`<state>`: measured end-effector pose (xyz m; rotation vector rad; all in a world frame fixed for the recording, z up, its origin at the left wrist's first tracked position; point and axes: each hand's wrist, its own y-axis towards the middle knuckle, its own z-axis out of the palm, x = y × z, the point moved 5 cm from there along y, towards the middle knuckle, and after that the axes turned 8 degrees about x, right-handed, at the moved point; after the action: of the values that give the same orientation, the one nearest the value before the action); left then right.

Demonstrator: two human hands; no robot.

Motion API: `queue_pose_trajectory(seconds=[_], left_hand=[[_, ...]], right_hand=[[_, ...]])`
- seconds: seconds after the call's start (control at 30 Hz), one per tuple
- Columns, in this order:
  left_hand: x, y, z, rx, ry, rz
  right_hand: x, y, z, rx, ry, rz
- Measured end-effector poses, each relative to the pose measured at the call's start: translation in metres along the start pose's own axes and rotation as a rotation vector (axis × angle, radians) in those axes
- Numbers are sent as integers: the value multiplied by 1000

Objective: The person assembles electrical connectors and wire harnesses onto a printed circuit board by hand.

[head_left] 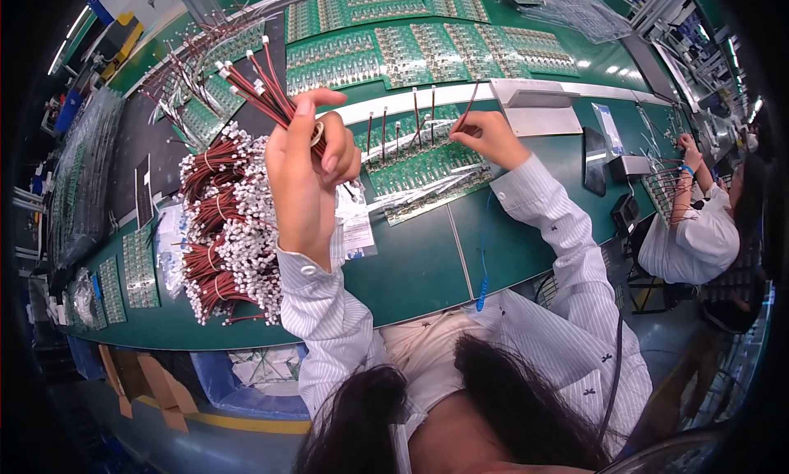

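Apart from each other, our left hand (308, 155) grips a red-and-black wire bundle (265, 97) above the counter (403, 268) and our right hand (491, 137) pinches 1 wire (471, 101) over the green board (423, 166); we judge the wires light and springy, best held mid-length, clear of the white connectors (265, 40).

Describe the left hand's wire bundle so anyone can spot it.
At the green table, find the raised left hand. The wire bundle fans up from its fingers, red and black with white tips. Unlike the piled bundles beside it, this one is held aloft.
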<state>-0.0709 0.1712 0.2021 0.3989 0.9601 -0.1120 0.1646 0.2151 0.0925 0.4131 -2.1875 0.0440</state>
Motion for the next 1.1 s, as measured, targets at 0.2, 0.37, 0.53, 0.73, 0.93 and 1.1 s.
queue_pose_trajectory(seconds=[0.2,0.37,0.53,0.73,0.93,1.1], left_hand=[[-1,-1,-2,11,-9,-2],[-1,-1,-2,18,-17,2],[0,0,-1,17,-24,-18],[1,0,-2,15,-9,-26],[3,0,-2,17,-12,-21],[8,2,0,33,18,-62]], right_hand=[[-19,11,12,13,-135,-26],[-16,14,14,29,-175,-39],[-21,13,17,24,-179,6],[-20,10,23,8,-339,-32],[-11,7,27,4,-441,-98],[-10,9,28,29,-421,-142]])
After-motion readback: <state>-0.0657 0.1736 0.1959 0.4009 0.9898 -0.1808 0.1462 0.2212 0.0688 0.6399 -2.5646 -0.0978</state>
